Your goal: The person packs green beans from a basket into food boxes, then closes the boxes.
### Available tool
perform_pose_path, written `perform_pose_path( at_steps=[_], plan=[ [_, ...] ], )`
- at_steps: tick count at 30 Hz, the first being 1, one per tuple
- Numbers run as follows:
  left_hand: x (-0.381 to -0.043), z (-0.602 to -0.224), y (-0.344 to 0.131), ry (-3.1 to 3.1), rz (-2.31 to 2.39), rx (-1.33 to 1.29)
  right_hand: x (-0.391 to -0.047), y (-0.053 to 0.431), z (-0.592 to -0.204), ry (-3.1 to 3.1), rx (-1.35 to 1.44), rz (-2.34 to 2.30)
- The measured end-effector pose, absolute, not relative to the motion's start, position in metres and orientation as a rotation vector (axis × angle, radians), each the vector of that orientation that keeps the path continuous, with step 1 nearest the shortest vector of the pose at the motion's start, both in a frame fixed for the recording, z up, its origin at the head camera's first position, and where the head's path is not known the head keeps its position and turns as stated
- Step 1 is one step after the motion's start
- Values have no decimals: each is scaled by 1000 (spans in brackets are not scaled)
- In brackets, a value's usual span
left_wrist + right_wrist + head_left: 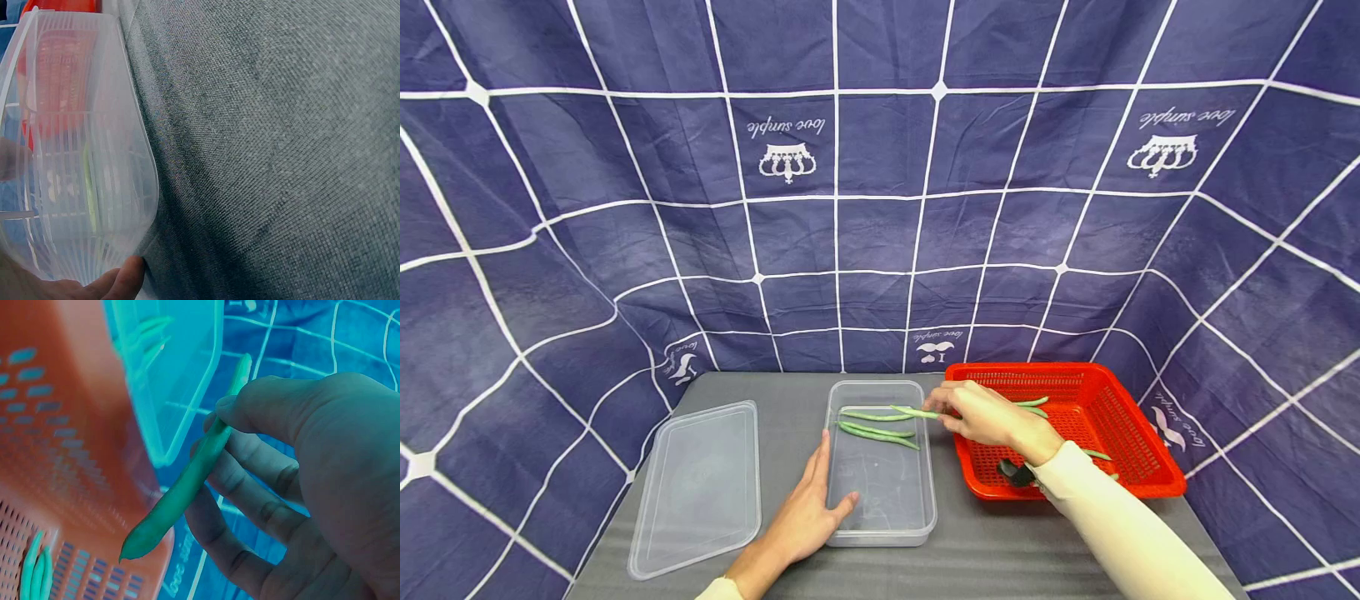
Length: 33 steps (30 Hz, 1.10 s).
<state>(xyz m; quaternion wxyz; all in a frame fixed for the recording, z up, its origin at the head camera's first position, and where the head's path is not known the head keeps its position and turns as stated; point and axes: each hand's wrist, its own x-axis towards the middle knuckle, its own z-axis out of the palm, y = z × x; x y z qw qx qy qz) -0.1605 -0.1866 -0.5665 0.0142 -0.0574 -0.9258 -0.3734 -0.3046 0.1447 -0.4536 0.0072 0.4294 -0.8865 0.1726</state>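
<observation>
1. Right hand: its grip is narrow, thumb and fingertips pinching one green bean, which in the head view reaches across the right rim of the clear container, between that and the basket
2. Left hand: its grip is wide and holds nothing, fingers straight along the container's left side, thumb over the rim
3. Clear container: lidless in the middle of the grey worktop, with a few loose beans lying crosswise in its far half
4. Red basket: to the right of the container, more beans inside, partly hidden by the right arm
5. Clear lid: flat on the worktop, left of the container
6. Blue curtain with white grid lines behind
</observation>
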Motion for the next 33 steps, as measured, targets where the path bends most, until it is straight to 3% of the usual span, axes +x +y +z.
perform_pose_path(
  at_steps=[33],
  plan=[
    [-161,-567,-186,-2903,-1180,-175,-308,60,-467,-2733,1499,568]
  ],
)
